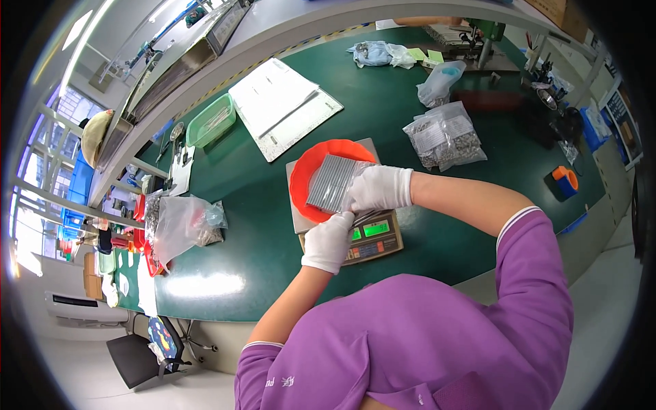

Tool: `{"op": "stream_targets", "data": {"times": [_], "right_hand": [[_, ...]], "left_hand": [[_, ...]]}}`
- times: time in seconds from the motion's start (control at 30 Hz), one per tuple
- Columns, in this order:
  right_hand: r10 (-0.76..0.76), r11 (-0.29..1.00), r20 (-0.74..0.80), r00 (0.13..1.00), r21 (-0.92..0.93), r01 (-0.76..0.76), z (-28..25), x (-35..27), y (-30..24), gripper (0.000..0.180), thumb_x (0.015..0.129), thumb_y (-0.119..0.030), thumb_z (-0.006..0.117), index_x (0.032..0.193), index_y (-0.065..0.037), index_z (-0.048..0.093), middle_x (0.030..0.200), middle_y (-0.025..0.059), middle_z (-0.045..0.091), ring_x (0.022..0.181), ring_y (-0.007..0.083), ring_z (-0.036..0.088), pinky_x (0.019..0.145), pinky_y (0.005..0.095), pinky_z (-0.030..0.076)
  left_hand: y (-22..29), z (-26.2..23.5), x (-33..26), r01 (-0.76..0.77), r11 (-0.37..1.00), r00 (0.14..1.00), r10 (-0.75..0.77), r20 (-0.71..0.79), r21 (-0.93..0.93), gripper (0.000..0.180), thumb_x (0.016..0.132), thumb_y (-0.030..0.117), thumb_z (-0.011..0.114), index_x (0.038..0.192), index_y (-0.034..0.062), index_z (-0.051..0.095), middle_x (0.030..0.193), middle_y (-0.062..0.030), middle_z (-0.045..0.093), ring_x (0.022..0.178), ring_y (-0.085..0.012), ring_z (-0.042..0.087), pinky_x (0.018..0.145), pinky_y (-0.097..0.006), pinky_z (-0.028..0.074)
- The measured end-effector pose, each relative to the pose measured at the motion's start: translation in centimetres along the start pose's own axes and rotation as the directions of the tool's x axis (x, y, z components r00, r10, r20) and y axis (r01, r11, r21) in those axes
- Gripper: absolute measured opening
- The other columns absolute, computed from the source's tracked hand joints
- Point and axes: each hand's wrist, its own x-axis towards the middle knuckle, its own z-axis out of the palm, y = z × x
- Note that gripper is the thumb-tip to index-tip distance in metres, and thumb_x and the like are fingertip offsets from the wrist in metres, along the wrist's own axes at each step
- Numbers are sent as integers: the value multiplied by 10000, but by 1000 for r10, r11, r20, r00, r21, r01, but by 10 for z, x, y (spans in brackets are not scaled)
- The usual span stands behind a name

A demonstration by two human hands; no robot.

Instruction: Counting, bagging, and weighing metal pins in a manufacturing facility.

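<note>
A clear plastic bag of grey metal rods (332, 183) lies over an orange-red bowl (301, 179), which sits on the pan of a digital scale (372, 249) with a lit green display. My right hand (378, 188), in a white glove, is closed on the bag's near right side. Gloved in white too, my left hand (329, 242) is closed at the bag's near edge, just in front of the bowl and beside the display. The two hands almost touch. My fingertips are partly hidden by the gloves' folds and the bag.
Bags of small metal parts (447, 137) lie at the right, with more bags (188, 222) at the left. Papers on a clipboard (287, 109) and a green basket (212, 121) stand farther back. An orange tape dispenser (565, 181) is near the right edge. A shelf (328, 20) crosses above the table.
</note>
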Motion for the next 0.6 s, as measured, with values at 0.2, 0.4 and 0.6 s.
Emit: {"op": "stream_targets", "data": {"times": [0.2,0.4,0.6], "right_hand": [[159,984,177,971,55,-171,9,19,-4,149,708,-181,521,789,-174,646,740,93,628,724,284,617,618,371,491],[275,955,293,916,29,-296,35,34,7,146,681,-188,558,778,-188,666,748,94,630,731,280,619,638,365,486],[139,980,230,963,111,-168,5,31,8,102,643,-178,578,703,-164,659,714,87,620,728,275,610,619,368,477]], "left_hand": [[-7,7,4,-92,995,994,95,-56,45,40,785,146,480,773,111,496,668,-79,555,597,-258,590,484,-371,466],[-8,0,5,-43,998,999,44,-27,43,61,758,165,527,802,125,514,715,-59,559,633,-255,581,521,-366,460],[-8,-3,6,5,1000,1000,-5,-20,5,66,760,166,525,814,128,512,726,-60,559,655,-261,580,538,-372,458]]}}
